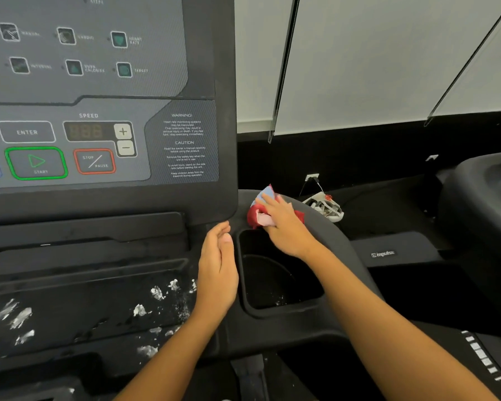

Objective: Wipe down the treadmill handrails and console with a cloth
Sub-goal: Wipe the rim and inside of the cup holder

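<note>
The treadmill console (99,140) fills the upper left, with START, STOP/PAUSE, ENTER and SPEED buttons. A dark curved handrail (324,227) runs down to the right from the console's lower right corner. My right hand (284,224) presses a crumpled red, blue and pink cloth (259,209) onto the top of that handrail, fingers spread over it. My left hand (217,270) rests edge-on against the tray surface beside the cup holder, fingers straight and holding nothing.
A deep black cup holder (275,273) lies between my hands. White smears (156,293) spot the dark tray below the console. A second treadmill (480,198) stands at the right. A white object (326,208) lies on the floor beyond the rail.
</note>
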`<state>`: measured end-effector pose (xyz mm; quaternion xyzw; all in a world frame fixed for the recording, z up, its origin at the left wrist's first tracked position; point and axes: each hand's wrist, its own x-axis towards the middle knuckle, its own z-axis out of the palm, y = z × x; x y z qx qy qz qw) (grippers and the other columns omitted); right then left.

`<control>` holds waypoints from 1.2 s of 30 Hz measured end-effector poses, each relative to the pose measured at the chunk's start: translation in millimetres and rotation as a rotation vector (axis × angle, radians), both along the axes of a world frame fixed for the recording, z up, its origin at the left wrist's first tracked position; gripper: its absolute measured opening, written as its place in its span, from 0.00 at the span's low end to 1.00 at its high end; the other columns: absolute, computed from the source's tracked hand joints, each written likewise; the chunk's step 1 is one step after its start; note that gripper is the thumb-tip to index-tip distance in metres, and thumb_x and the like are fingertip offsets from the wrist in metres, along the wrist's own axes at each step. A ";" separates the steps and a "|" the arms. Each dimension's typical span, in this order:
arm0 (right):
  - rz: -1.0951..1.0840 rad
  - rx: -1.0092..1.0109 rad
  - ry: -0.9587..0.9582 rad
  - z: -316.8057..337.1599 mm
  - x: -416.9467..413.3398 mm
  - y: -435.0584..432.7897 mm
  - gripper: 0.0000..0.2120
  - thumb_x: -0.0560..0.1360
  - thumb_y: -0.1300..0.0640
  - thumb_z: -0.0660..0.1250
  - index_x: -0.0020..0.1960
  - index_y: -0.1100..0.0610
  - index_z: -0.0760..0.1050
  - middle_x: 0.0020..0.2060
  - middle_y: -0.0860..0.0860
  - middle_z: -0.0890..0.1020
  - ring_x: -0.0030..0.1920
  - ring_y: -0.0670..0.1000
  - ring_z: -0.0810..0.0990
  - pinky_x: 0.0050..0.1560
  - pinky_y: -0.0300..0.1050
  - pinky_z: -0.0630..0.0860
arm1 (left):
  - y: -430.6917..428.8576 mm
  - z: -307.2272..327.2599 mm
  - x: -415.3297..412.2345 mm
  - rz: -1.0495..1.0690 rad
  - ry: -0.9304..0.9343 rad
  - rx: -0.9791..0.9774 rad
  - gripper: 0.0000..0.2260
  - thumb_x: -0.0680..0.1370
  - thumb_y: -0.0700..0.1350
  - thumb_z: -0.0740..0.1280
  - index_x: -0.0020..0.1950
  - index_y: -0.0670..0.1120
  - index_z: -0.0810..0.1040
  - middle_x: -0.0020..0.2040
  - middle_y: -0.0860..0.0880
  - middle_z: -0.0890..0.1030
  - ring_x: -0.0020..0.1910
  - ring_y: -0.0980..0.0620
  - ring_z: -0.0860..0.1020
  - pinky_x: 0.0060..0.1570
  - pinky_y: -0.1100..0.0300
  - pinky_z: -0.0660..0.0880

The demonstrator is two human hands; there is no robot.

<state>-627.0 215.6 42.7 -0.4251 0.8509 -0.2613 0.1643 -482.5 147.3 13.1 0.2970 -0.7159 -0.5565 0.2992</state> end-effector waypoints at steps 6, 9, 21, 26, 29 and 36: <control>0.064 -0.136 0.250 6.6 32.5 56.8 0.16 0.75 0.62 0.64 0.63 0.58 0.74 0.58 0.53 0.78 0.60 0.53 0.72 0.62 0.43 0.67 | 0.9 0.2 -1.0 0.010 0.019 0.021 0.14 0.81 0.47 0.53 0.65 0.49 0.70 0.62 0.55 0.73 0.62 0.61 0.69 0.56 0.74 0.63; 0.211 -0.019 0.365 -14.3 39.7 54.5 0.17 0.72 0.65 0.63 0.60 0.60 0.76 0.53 0.55 0.78 0.53 0.56 0.74 0.54 0.48 0.73 | 0.6 -1.1 -1.1 0.017 0.022 0.017 0.14 0.81 0.46 0.53 0.64 0.49 0.71 0.62 0.55 0.74 0.62 0.61 0.70 0.57 0.74 0.63; 0.362 0.614 0.265 -31.8 28.1 16.3 0.27 0.77 0.59 0.62 0.74 0.56 0.59 0.69 0.58 0.66 0.65 0.61 0.68 0.64 0.52 0.68 | -1.3 -1.9 1.1 -0.065 -0.040 -0.048 0.12 0.82 0.45 0.52 0.59 0.52 0.73 0.57 0.57 0.75 0.56 0.69 0.70 0.53 0.80 0.62; 0.284 0.805 0.029 -17.5 26.6 29.5 0.27 0.76 0.60 0.61 0.73 0.54 0.60 0.63 0.58 0.73 0.59 0.59 0.74 0.56 0.49 0.73 | -0.4 -0.7 2.2 -0.064 -0.047 -0.052 0.13 0.82 0.45 0.52 0.57 0.51 0.75 0.56 0.56 0.76 0.56 0.65 0.71 0.55 0.76 0.64; 0.269 0.853 -0.109 -14.5 30.1 32.1 0.23 0.76 0.59 0.58 0.70 0.54 0.65 0.60 0.57 0.75 0.57 0.57 0.74 0.53 0.46 0.71 | 0.0 -0.4 2.0 -0.064 -0.045 -0.047 0.13 0.82 0.45 0.52 0.56 0.51 0.75 0.55 0.57 0.76 0.56 0.66 0.71 0.54 0.77 0.64; 0.322 0.867 -0.198 -10.8 31.4 19.9 0.16 0.73 0.63 0.58 0.59 0.61 0.75 0.47 0.55 0.78 0.46 0.54 0.75 0.43 0.43 0.72 | -0.3 -1.0 0.5 -0.069 -0.039 -0.019 0.13 0.82 0.46 0.52 0.55 0.52 0.76 0.55 0.58 0.76 0.56 0.67 0.71 0.54 0.76 0.64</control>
